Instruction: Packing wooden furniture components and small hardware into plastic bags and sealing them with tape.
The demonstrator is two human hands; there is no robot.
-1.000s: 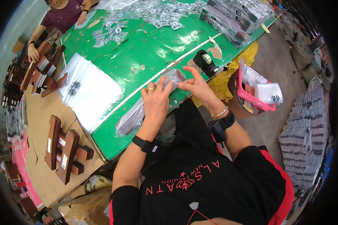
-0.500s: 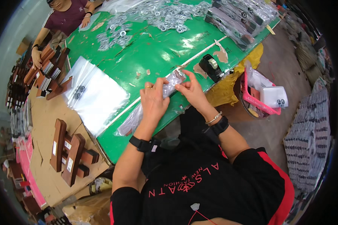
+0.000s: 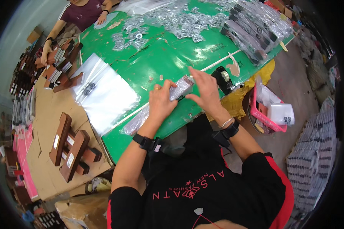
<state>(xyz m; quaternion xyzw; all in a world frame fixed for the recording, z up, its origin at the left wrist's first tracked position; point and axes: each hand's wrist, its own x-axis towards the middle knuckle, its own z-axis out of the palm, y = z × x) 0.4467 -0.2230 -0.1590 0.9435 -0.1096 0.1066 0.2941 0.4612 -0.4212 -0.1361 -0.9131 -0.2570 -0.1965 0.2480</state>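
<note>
A long brown piece in a clear plastic bag (image 3: pixel 182 87) lies slantwise along the near edge of the green table, its lower end by my left wrist. My left hand (image 3: pixel 163 102) grips it around the middle, fingers over the top and thumb on the near side. Just past its far right end is my right hand (image 3: pixel 208 91), open, with fingers and thumb spread and nothing held. A black tape dispenser (image 3: pixel 224 80) with a roll of tape stands right beside my right hand's fingers.
Flat clear bags (image 3: pixel 107 97) lie left of my hands. Brown wooden pieces (image 3: pixel 70 147) rest on cardboard. Small bagged rings (image 3: pixel 179 24) and wrapped packages (image 3: pixel 256 32) cover the far side. A pink basket (image 3: pixel 269 120) stands at right. Another person's hand (image 3: pixel 46 53) touches wooden pieces at far left.
My right hand has let go of the bag's end and opened beside it, near the tape dispenser. My left hand still holds the bagged piece. The whole view has shifted slightly.
</note>
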